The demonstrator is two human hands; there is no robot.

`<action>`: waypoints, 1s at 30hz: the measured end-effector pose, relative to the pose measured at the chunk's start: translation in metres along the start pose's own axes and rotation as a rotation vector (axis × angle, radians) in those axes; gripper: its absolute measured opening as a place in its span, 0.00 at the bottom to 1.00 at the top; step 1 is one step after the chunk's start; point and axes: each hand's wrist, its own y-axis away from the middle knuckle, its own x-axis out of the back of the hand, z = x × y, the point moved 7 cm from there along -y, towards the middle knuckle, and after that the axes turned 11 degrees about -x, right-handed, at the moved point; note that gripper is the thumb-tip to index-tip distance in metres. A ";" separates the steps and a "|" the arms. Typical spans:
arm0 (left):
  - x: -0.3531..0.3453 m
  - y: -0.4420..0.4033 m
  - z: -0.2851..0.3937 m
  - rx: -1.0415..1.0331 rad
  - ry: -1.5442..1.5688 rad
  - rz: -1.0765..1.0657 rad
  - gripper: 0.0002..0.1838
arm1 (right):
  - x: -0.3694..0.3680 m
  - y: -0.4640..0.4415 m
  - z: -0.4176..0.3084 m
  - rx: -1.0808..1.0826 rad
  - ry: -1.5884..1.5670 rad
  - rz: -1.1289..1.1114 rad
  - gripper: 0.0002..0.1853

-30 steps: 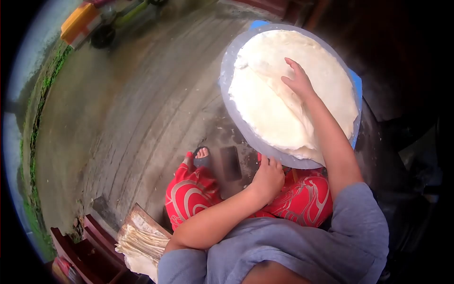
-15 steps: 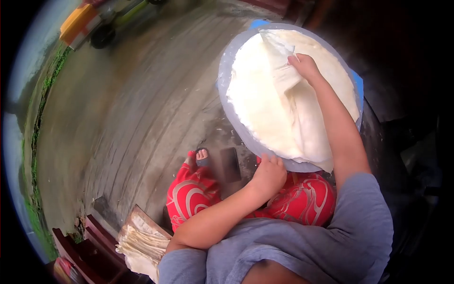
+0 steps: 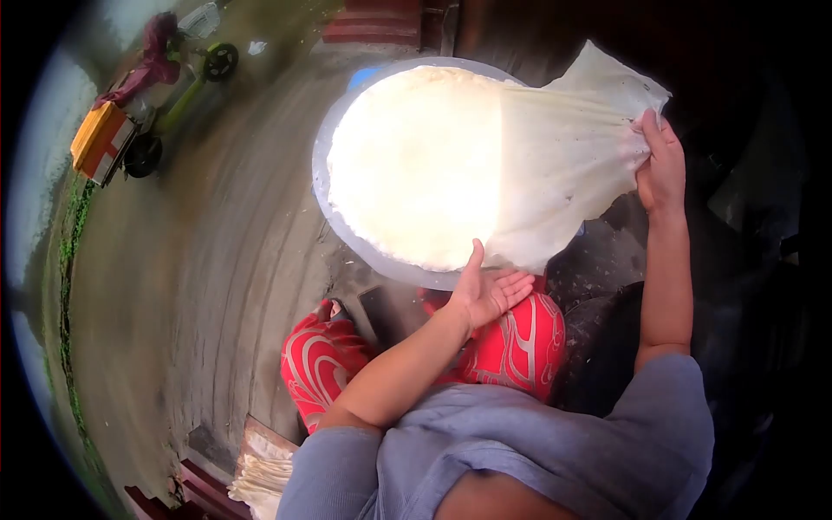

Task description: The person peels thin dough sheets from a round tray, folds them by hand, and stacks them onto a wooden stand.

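A round stack of thin pale sheets, like dough or wrapper skins (image 3: 412,165), lies on a round grey tray (image 3: 325,165) in front of me. My right hand (image 3: 663,165) is closed on the bunched outer edge of a thin translucent sheet (image 3: 572,147), held out to the right past the tray. Its left part still meets the stack. Near the tray's front rim, my left hand (image 3: 492,290) is open, palm up, with thumb raised and fingers stretched, just below the sheet's lower corner. I cannot tell whether it touches the sheet.
Folded pale sheets (image 3: 264,472) lie on a board at lower left, beside dark red wooden slats (image 3: 208,490). A dark flat rectangular object (image 3: 380,314) rests on the ground near my foot. A scooter with an orange box (image 3: 104,143) stands at upper left.
My right hand has moved right, drawing the sheet off the stack's right side and stretching it out. My left hand has turned from curled to open, palm up. The view has shifted.
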 end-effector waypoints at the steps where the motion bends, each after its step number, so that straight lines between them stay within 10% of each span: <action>1: -0.001 -0.008 -0.010 0.008 -0.010 -0.001 0.42 | 0.000 0.014 -0.014 0.050 -0.028 -0.025 0.11; 3: -0.026 -0.018 -0.012 -0.172 0.046 -0.289 0.38 | 0.010 0.035 -0.040 0.137 -0.063 -0.066 0.10; 7: -0.053 -0.019 0.012 -0.264 0.049 -0.209 0.22 | 0.043 0.062 -0.089 0.333 -0.056 0.017 0.11; 13: -0.167 0.059 0.060 -0.637 -0.418 -0.644 0.24 | 0.090 0.045 -0.154 0.481 0.002 0.133 0.14; 22: -0.252 0.067 0.190 -1.002 -0.563 -0.511 0.18 | 0.028 -0.094 -0.133 0.344 -0.107 -0.097 0.07; 30: -0.199 0.172 0.180 -1.247 -0.702 -0.629 0.19 | 0.046 -0.007 -0.080 0.457 -0.126 -0.241 0.15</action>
